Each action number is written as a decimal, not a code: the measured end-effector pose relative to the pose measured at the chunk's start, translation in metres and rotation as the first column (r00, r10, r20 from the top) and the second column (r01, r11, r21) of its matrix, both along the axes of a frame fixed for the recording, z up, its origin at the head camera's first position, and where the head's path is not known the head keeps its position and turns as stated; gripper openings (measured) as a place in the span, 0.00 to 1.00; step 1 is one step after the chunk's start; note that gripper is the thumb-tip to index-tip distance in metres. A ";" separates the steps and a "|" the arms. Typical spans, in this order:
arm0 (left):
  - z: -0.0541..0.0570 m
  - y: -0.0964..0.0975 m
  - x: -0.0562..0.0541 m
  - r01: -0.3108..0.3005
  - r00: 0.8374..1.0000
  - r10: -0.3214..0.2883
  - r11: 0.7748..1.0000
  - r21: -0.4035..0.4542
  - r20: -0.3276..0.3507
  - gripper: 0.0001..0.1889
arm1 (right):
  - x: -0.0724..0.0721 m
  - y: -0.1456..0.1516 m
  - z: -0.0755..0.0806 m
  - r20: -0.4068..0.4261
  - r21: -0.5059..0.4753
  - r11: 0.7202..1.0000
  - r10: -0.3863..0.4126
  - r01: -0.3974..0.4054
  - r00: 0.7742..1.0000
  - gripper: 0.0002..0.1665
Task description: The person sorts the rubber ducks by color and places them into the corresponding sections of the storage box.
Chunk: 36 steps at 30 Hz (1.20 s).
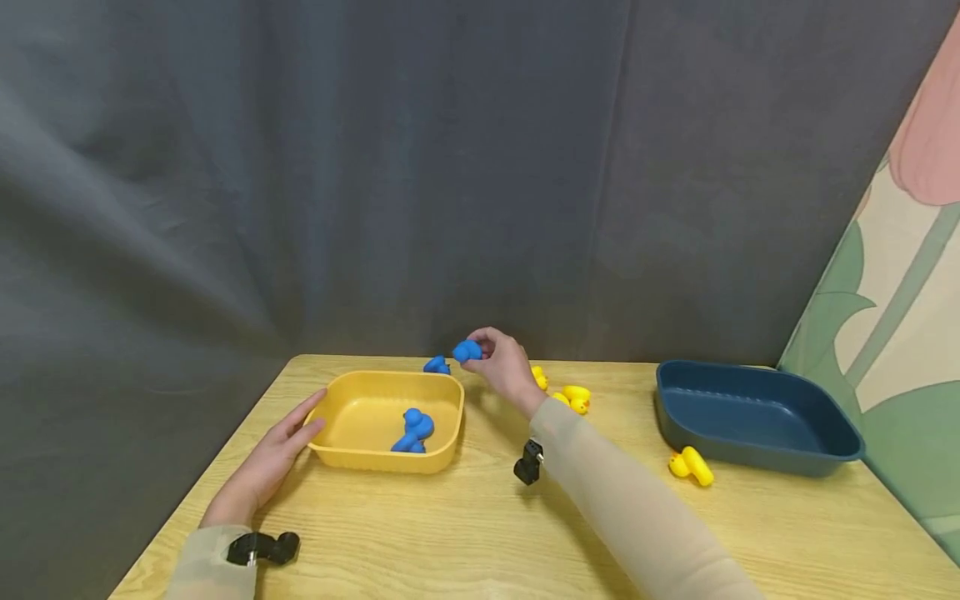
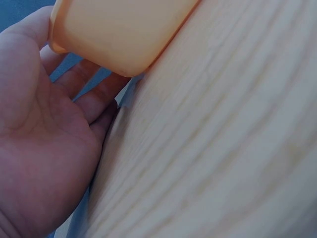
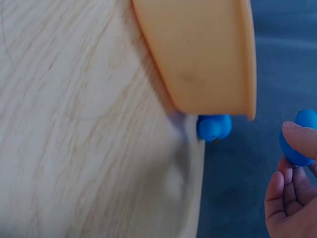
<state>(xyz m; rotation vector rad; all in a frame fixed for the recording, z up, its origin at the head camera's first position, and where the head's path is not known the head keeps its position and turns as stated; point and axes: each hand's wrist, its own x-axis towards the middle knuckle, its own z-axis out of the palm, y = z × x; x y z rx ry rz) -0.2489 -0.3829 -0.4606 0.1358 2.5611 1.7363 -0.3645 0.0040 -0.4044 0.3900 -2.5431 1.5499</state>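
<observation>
My right hand (image 1: 507, 367) pinches a blue toy duck (image 1: 467, 351) between thumb and fingers, raised above the table behind the yellow tub's right corner. The yellow tub (image 1: 360, 458) stands at the left, with two blue ducks (image 1: 418, 425) lying together inside it. At its left end my left hand (image 1: 273, 458) grips the rim; in the left wrist view the fingers (image 2: 79, 79) lie against the outside and the thumb is at the rim. Another blue duck (image 1: 437, 365) sits behind the tub, partly hidden by it, and also appears in the right wrist view.
Several yellow ducks (image 1: 577, 393) are on the table behind my right forearm, partly covered by it. One more yellow duck (image 1: 692, 466) lies in front of a dark blue tub (image 1: 757, 454) at the right. A grey curtain (image 1: 480, 167) hangs along the table's back edge.
</observation>
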 end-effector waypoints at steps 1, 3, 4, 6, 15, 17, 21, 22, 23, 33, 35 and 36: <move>0.000 0.000 0.000 -0.001 1.000 0.002 1.000 0.002 -0.004 0.36 | 0.001 -0.001 0.003 -0.009 -0.004 1.000 0.006 -0.006 1.000 0.21; 0.002 0.001 -0.001 0.000 1.000 0.000 1.000 0.007 -0.008 0.37 | 0.003 -0.004 0.008 -0.020 -0.007 1.000 0.021 -0.021 1.000 0.20; 0.002 0.001 -0.002 0.000 1.000 0.000 1.000 0.009 -0.008 0.37 | 0.004 -0.005 0.010 -0.024 -0.002 1.000 0.028 -0.028 0.999 0.20; 0.002 0.002 -0.003 -0.002 1.000 0.002 1.000 0.015 -0.006 0.37 | 0.007 -0.008 0.013 -0.028 0.009 0.999 0.049 -0.049 0.998 0.20; -0.001 0.001 -0.001 -0.010 1.000 0.010 1.000 0.017 -0.010 0.37 | 0.021 -0.023 0.016 0.004 0.046 0.978 0.205 -0.205 0.979 0.21; -0.001 0.000 0.001 -0.011 1.000 0.011 1.000 0.008 -0.012 0.37 | 0.023 -0.025 0.016 0.018 0.035 0.962 0.270 -0.271 0.963 0.22; 0.000 -0.002 0.002 -0.015 1.000 0.015 1.000 -0.004 -0.015 0.36 | 0.025 -0.027 0.017 0.044 0.045 0.917 0.395 -0.397 0.918 0.29; 0.001 -0.002 0.002 -0.015 1.000 0.015 1.000 -0.006 -0.017 0.36 | 0.025 -0.026 0.017 0.050 0.052 0.906 0.417 -0.419 0.908 0.32; 0.001 -0.002 0.002 -0.010 1.000 0.010 1.000 -0.004 -0.017 0.36 | 0.024 -0.025 0.018 0.056 0.054 0.898 0.434 -0.437 0.899 0.36; 0.002 -0.002 0.001 0.002 1.000 -0.002 1.000 0.014 -0.008 0.36 | 0.011 -0.017 0.012 0.053 0.060 0.931 0.358 -0.361 0.932 0.45; 0.002 -0.002 0.001 -0.001 1.000 0.001 1.000 0.019 -0.007 0.36 | 0.008 -0.018 0.009 0.058 0.073 0.940 0.331 -0.334 0.942 0.43; 0.002 -0.002 0.001 -0.003 1.000 0.003 1.000 0.021 -0.009 0.36 | 0.006 -0.018 0.007 0.059 0.077 0.943 0.320 -0.323 0.946 0.41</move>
